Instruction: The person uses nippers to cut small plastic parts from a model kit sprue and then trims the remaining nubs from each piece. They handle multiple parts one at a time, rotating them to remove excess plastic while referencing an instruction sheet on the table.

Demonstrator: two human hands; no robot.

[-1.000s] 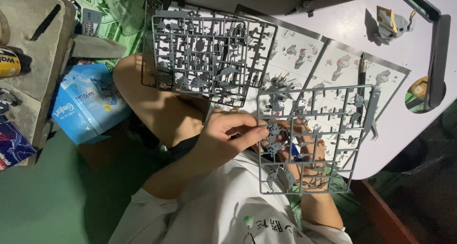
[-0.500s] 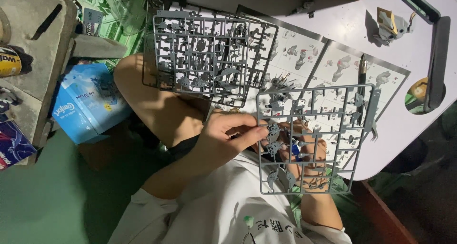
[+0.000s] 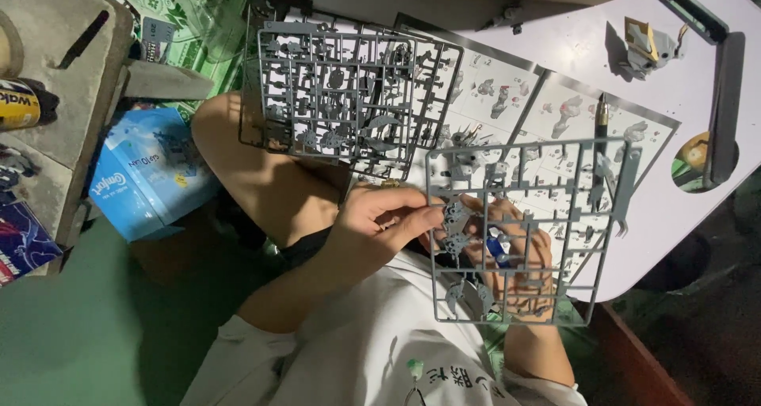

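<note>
Low in the frame, right of centre, both hands meet at the grey parts frame (image 3: pixel 519 232), a flat plastic grid held almost face-on to the camera, its long sides running up and down the picture. The left hand (image 3: pixel 372 232) comes in from the frame's left edge, fingers pinched on a small grey piece at that edge. The right hand (image 3: pixel 515 255) lies behind the grid, seen through its bars, grasping it from the back with something small and blue by the fingers. The left hand is the nearer to the piece being pinched.

Just above, a second grey parts frame (image 3: pixel 349 97) rests over the person's bare knee (image 3: pixel 261 176), overlapping the desk (image 3: pixel 555 49). Printed instruction sheets (image 3: pixel 547 105) lie under the held grid. Farther up right stand a small half-built model (image 3: pixel 650 48) and a dark knife-like tool (image 3: pixel 601 114). A blue box (image 3: pixel 147 176) sits at left.
</note>
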